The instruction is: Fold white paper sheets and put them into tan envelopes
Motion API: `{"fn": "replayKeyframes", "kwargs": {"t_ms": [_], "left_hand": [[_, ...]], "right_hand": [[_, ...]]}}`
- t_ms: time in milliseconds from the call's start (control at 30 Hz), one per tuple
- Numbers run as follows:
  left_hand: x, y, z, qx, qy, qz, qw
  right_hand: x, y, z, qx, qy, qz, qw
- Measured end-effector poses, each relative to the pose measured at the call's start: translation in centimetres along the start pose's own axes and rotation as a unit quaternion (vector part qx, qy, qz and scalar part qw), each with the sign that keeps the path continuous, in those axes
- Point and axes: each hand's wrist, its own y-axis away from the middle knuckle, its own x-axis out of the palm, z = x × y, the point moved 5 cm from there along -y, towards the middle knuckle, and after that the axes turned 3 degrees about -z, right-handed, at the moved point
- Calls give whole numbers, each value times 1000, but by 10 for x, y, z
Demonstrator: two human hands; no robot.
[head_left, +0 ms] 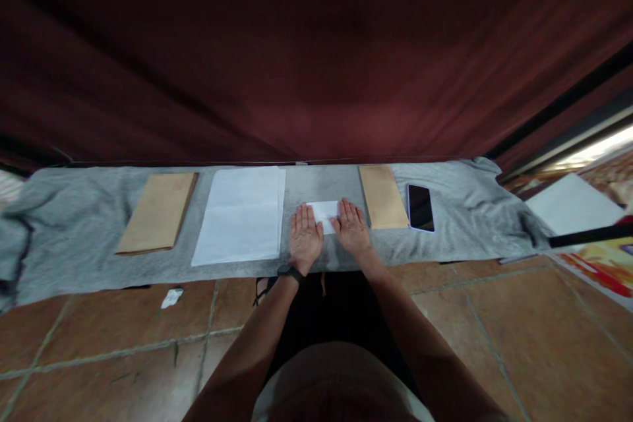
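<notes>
A small white folded paper (325,213) lies flat on the grey cloth in front of me. My left hand (305,235) presses on its left end, palm down with the fingers stretched out. On its right end rests my right hand (351,227), also flat, fingers extended. Both hands hide the paper's ends. Left of my hands lies a stack of large white sheets (240,214). Close by my right hand is a brown envelope (383,198).
A thicker pile of brown envelopes (157,214) lies at the far left of the grey cloth (459,211). A phone (420,208) lies right of the single envelope. Dark red fabric (316,79) hangs behind. A crumpled white scrap (171,297) is on the tiled floor (475,330).
</notes>
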Motion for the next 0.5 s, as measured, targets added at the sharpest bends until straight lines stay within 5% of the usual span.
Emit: {"fn": "replayKeyframes", "kwargs": {"t_ms": [500], "left_hand": [[-15,13,9,-71,28,-53,996]], "right_hand": [[-7,12,-8,54,-4,-50,997]]}}
